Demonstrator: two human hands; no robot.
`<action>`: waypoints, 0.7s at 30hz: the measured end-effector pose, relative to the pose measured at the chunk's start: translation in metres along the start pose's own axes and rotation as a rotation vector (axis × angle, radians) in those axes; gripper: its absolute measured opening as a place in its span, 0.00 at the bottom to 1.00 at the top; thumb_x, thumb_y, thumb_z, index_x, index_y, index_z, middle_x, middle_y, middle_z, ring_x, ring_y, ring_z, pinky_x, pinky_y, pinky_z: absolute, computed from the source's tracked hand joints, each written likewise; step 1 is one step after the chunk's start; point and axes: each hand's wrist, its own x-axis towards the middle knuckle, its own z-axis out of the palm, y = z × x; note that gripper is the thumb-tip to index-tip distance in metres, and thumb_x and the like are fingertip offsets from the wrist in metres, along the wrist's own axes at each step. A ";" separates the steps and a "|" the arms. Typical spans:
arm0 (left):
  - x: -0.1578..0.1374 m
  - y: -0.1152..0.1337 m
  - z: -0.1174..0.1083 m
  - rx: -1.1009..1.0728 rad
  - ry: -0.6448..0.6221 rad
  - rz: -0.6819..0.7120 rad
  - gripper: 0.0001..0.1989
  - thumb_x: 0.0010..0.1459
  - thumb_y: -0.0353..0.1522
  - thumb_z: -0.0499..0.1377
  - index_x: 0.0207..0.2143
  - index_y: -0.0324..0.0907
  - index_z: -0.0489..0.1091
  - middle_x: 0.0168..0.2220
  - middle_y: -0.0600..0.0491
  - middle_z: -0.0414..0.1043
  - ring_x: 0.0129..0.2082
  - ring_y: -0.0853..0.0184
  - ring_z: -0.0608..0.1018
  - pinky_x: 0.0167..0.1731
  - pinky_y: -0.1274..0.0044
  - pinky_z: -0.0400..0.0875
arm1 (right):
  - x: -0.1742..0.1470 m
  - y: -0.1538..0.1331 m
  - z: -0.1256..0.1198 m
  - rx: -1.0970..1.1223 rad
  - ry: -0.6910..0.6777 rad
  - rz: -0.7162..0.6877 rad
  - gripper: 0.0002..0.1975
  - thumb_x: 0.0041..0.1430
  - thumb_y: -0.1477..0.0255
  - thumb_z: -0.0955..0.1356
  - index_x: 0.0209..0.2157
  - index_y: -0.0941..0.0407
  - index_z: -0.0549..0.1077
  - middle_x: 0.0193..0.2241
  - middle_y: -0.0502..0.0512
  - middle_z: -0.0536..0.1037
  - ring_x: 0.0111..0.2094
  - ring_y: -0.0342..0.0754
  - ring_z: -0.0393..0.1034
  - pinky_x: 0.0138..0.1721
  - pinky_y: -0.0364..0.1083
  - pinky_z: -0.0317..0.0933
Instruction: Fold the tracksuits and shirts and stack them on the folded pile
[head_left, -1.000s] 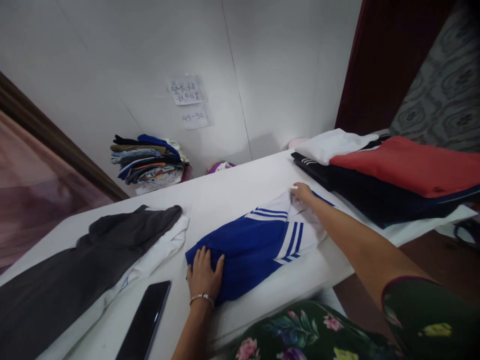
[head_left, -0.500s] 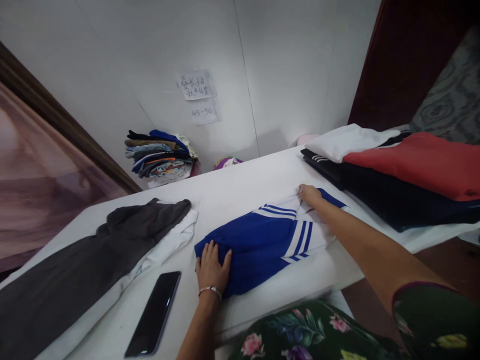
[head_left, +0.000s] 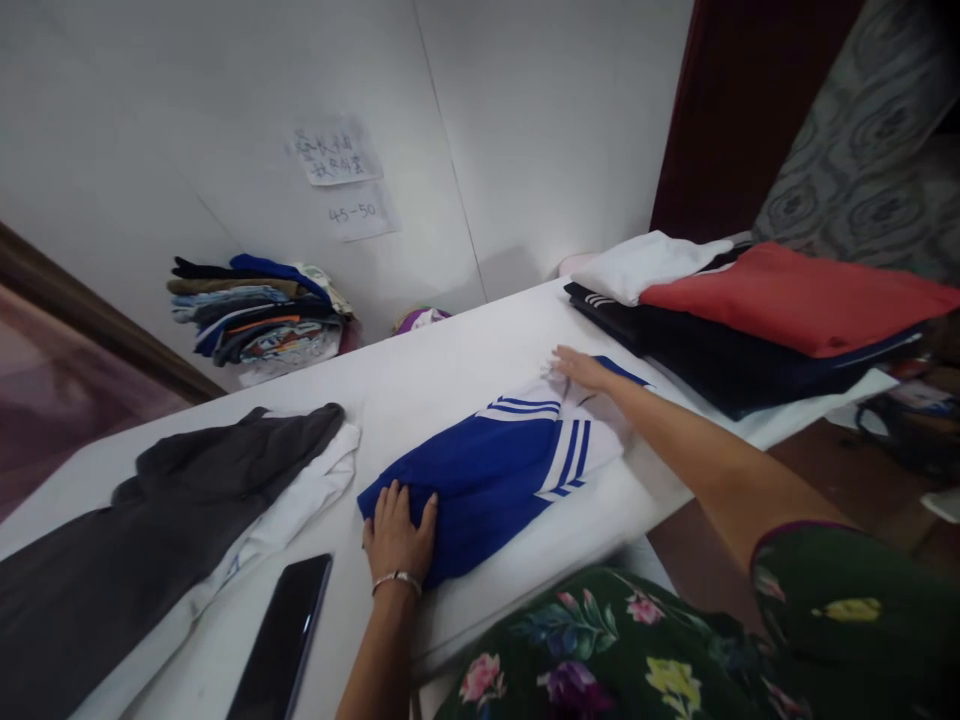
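Note:
A blue and white jacket (head_left: 480,490) with striped bands lies partly folded on the white table, its blue part to the left and its white part to the right. My left hand (head_left: 397,535) rests flat on the blue left end, fingers spread. At the far edge of the white part is my right hand (head_left: 579,368), its fingers stretched out and touching the cloth. Part of the jacket's right end is hidden by my right forearm. To the left of my left hand, a black phone (head_left: 281,640) lies on the table.
A dark grey garment (head_left: 187,520) with white cloth under it covers the table's (head_left: 420,395) left side. At the right lie a red garment (head_left: 795,295), a white one (head_left: 649,262) and dark ones (head_left: 690,355). A pile of folded clothes (head_left: 259,310) stands beyond the far edge.
The view has swung to the right. My right hand's fingers have loosened from a pinch on the white cloth and stretched out. My left hand stays on the blue end.

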 end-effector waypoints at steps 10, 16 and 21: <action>0.000 0.004 -0.023 -0.105 0.116 0.092 0.27 0.60 0.44 0.46 0.56 0.37 0.64 0.62 0.43 0.55 0.63 0.55 0.56 0.59 0.59 0.51 | -0.092 0.052 -0.063 0.250 0.128 0.160 0.13 0.55 0.70 0.66 0.40 0.59 0.78 0.37 0.54 0.80 0.40 0.50 0.73 0.44 0.46 0.65; -0.023 0.058 -0.023 -0.163 0.085 0.459 0.20 0.60 0.39 0.50 0.51 0.43 0.68 0.58 0.48 0.64 0.61 0.58 0.61 0.61 0.61 0.47 | -0.125 0.071 -0.043 0.043 0.197 0.041 0.13 0.55 0.71 0.64 0.39 0.55 0.78 0.41 0.55 0.78 0.44 0.51 0.70 0.48 0.49 0.62; -0.032 0.080 0.001 -0.184 -0.032 0.613 0.18 0.60 0.37 0.52 0.50 0.43 0.70 0.55 0.47 0.67 0.57 0.57 0.66 0.59 0.58 0.50 | -0.124 0.083 -0.031 -0.038 0.263 -0.079 0.12 0.54 0.69 0.65 0.39 0.53 0.77 0.48 0.56 0.74 0.52 0.55 0.64 0.55 0.55 0.57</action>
